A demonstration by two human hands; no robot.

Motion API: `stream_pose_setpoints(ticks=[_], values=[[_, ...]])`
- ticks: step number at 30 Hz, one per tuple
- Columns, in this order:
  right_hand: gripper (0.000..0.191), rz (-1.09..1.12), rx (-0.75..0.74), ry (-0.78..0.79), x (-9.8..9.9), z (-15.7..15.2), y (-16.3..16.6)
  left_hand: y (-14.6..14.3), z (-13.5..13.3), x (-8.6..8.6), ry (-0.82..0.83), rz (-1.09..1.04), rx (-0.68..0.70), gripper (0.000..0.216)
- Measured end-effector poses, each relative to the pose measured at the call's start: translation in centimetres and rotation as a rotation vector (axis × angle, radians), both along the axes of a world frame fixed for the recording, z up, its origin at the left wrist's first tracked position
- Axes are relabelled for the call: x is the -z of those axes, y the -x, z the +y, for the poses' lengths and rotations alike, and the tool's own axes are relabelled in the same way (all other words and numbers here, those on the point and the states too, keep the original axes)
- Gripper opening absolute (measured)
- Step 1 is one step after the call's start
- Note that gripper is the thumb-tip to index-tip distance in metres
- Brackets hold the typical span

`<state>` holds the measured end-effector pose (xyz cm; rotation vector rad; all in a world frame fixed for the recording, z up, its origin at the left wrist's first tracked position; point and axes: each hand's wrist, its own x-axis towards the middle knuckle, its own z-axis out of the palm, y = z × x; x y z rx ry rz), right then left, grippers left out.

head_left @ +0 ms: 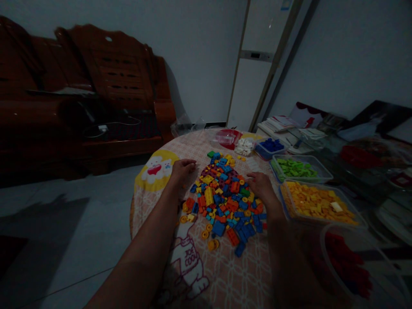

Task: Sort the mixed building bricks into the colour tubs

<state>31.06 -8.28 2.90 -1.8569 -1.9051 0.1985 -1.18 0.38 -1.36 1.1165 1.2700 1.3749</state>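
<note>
In the middle of the round table (pixel 131 214), over a pale patterned tablecloth (pixel 240 274): a loose heap of toy bricks (pixel 222 201), mostly blue, orange, yellow and turquoise, with a few green among them. Lying between left hand (pixel 184 168) and right hand (pixel 260 185), and thinning out on the near side into single blocks and round yellow pieces (pixel 205 234).

Left hand just to the left of the heap, with bent fingers pointing right. Impossible to tell whether pinching a piece or bare (too dim and too small out there). Right hand at the right edge of the heap, with curled fingers turned in toward the bricks; touching or only close, cannot tell, nor whether gripping anything.

Along the right side, from far to near: white pieces (pixel 245 146), then a clear tub of blue pieces (pixel 272 145), another of green pieces (pixel 296 167), a larger one of yellow pieces (pixel 318 201), and nearest, a round tub of red pieces (pixel 347 262). On the left part of the tablecloth, a yellow patch (pixel 148 182) with white bears and a red heart. Farther left, a carved wooden bench (pixel 112 68) with a white cable (pixel 124 123) on the seat.
</note>
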Motion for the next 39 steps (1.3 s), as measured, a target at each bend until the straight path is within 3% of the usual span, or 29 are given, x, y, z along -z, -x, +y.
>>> stream_pose_setpoints(ticks=[7,10,18,20,25,28,31,34,39], values=[[0.036,-0.085,0.036,-0.005,0.0,-0.3,-0.1,-0.1,-0.1,-0.1,0.024,-0.017,-0.02,0.029],[0.035,-0.087,0.015,0.071,0.2,-0.3,0.3,-0.1,-0.1,-0.2,0.03,-0.013,-0.014,0.028],[0.031,0.229,-0.454,0.213,-1.0,-0.6,2.8,-0.1,0.2,0.0,0.042,-0.002,-0.021,0.028],[0.029,0.31,-0.49,0.223,-1.4,-0.8,3.1,-0.1,0.2,0.1,0.038,0.001,-0.02,0.029],[0.031,0.282,-0.229,0.132,-1.6,-0.5,2.6,0.0,0.3,0.3,0.032,0.014,-0.004,0.028],[0.035,0.124,-0.026,0.055,-1.2,-0.3,1.7,-0.1,0.2,0.2,0.036,0.015,0.001,0.029],[0.042,-0.061,0.14,0.107,-0.9,-0.4,0.9,-0.2,0.1,0.1,0.029,0.016,0.005,0.029],[0.046,-0.174,0.224,0.21,-1.0,-0.6,0.5,-0.1,-0.1,0.0,0.021,0.024,0.006,0.029],[0.045,-0.23,0.243,0.278,-1.5,-0.7,0.4,-0.1,-0.1,0.0,0.02,0.036,0.005,0.029]])
